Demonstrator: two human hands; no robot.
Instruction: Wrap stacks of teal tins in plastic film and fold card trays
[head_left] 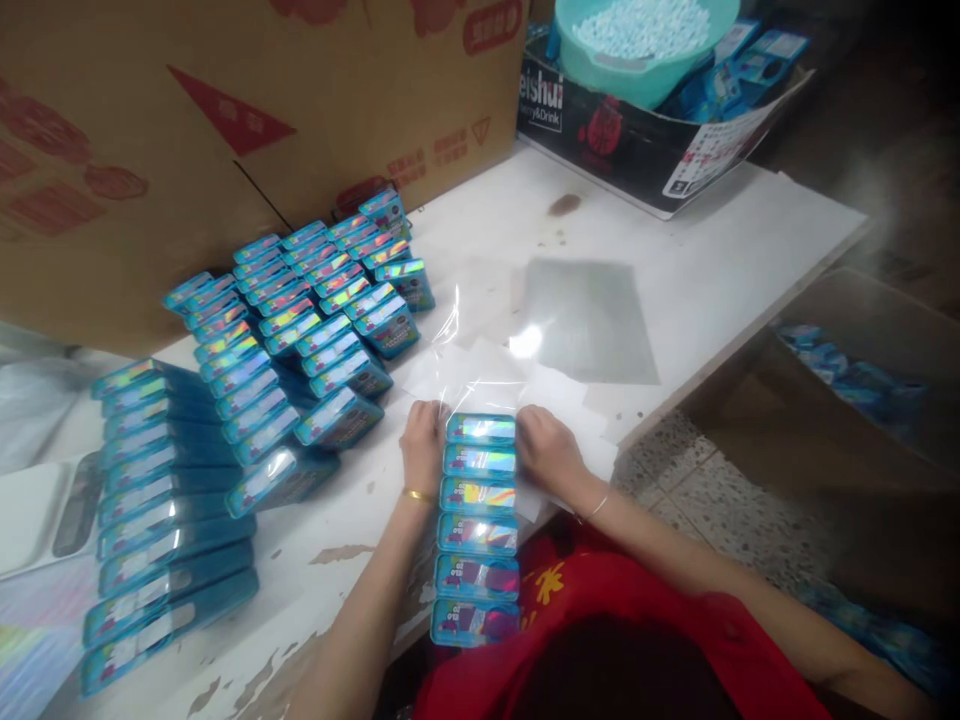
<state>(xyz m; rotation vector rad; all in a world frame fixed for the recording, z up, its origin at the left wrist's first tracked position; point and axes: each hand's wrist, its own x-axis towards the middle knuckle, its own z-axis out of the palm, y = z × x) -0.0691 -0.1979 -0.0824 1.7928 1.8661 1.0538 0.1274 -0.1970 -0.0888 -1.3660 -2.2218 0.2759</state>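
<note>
A white table [675, 250] holds rows of blue boxes [300, 330] leaning on each other. At its near edge, the left hand [421, 445] and right hand [551, 450] grip a lined-up stack of boxes [478, 530] from both sides, keeping it together against a clear plastic bag [480, 350].

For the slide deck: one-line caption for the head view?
Left hand and right hand grip a row of six blue boxes at a clear plastic bag on a white table.

Box labels [480, 480] too blurred to read; fingertips hidden.
</note>
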